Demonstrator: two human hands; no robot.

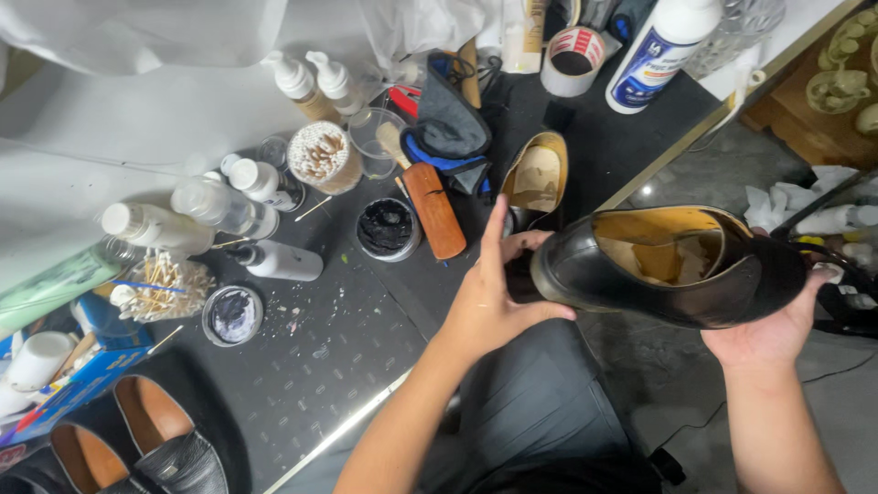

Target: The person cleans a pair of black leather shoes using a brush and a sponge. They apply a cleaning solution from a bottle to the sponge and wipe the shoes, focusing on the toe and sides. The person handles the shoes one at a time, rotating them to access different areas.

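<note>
I am seeing the black leather shoe (672, 274) being held in the air, off the black worktable (347, 348), opening up, lying sideways between both hands. My right hand (768, 334) is cupping its heel from below, fingers curled around it. My left hand (489, 306) is pressing the toe, fingers mostly together, index raised. A second black shoe (535, 183) is resting just behind.
</note>
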